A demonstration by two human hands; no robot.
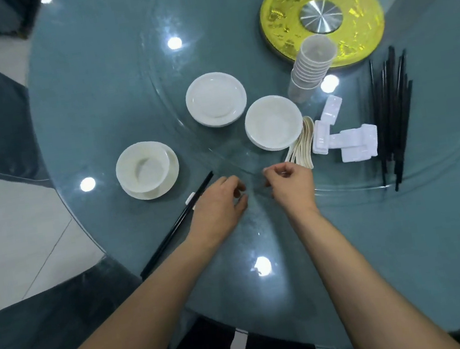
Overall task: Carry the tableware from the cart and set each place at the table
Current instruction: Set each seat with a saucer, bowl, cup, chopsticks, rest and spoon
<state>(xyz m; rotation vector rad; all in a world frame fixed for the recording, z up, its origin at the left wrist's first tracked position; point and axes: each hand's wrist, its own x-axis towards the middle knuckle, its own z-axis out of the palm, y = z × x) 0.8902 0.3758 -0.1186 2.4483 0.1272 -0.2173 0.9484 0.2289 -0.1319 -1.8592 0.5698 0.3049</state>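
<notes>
A white bowl (145, 168) sits on a white plate (173, 169) at the table's near left. A pair of black chopsticks (172, 235) lies beside it on a small white rest (189, 199). On the glass turntable (357, 186) stand a stack of plates (216, 99), a stack of bowls (273, 122), several spoons (301, 146), white chopstick rests (345, 140), loose black chopsticks (395, 118) and stacked clear cups (309, 71). My left hand (218, 205) hovers by the turntable's rim, fingers loosely curved, holding nothing. My right hand (291, 188) has its fingers curled at that rim; whether it grips the rim is unclear.
The round blue-grey table (100, 103) has a yellow disc with a steel hub (322, 18) at its centre. Tiled floor (9, 229) lies to the left. A dark chair (241, 347) stands under the near edge between my forearms.
</notes>
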